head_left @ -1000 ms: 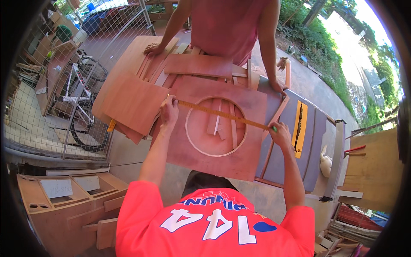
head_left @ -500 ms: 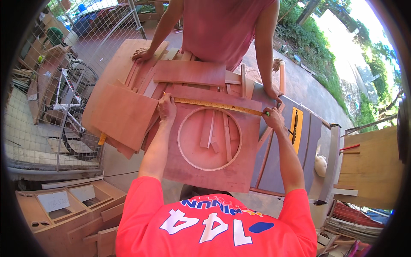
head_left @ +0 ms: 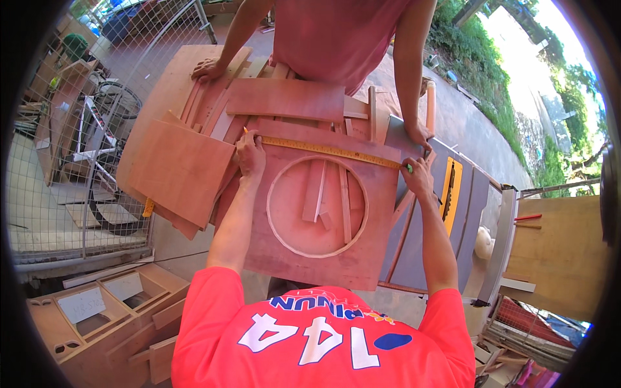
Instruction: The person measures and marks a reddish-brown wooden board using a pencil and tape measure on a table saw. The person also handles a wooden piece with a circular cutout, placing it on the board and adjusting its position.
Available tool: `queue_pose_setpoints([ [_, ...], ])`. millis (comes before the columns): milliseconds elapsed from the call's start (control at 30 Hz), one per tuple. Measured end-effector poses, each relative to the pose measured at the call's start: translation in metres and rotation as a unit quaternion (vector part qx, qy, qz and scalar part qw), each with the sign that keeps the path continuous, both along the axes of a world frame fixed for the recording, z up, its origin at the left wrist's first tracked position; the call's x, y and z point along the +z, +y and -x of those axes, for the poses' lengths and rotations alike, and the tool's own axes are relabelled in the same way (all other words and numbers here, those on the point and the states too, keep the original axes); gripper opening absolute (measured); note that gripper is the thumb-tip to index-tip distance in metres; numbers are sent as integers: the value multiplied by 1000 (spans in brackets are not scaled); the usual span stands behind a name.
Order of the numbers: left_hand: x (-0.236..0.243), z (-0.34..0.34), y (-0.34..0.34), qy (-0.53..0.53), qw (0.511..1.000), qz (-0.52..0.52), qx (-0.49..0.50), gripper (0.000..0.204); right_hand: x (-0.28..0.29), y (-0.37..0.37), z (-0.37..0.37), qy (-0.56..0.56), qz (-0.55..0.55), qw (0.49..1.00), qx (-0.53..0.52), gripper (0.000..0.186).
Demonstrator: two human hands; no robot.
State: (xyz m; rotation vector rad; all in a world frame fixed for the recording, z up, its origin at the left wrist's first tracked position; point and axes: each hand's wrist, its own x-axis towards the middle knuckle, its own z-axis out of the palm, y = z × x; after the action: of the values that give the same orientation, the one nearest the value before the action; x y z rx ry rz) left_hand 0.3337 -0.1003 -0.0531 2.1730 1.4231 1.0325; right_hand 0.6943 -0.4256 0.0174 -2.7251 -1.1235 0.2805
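A yellow measuring tape is stretched across the far part of a reddish-brown plywood panel that has a large round cut-out. My left hand, closed, pins the tape's left end at the panel's edge, with the tip of a pencil poking out of its fingers. At the other end my right hand is closed around the tape measure, most of which it hides; a bit of green shows at the fingers. Through the cut-out, thin wood strips lie below the panel.
Loose boards are stacked to the left and behind. Across from me stands a person, hands on the boards and the table. A table saw with a yellow insert is at right. A wire fence and wooden cabinets are left.
The view has shifted slightly. My hands keep the tape stretched over the panel, almost unmoved. The other person's hands stay where they were.
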Motion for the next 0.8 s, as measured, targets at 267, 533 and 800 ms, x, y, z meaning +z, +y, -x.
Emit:
queue_pose_setpoints([
  [267,2,-2,3,-20,1000,-7,-11,19,3,2,1,-14,7,1000,3,26],
  [533,10,-2,0,-36,999,-27,23,21,4,3,1,-3,14,1000,-7,26],
  [800,36,-30,-36,-209,937,192,-205,19,2,2,2,-20,-1,1000,-7,23],
])
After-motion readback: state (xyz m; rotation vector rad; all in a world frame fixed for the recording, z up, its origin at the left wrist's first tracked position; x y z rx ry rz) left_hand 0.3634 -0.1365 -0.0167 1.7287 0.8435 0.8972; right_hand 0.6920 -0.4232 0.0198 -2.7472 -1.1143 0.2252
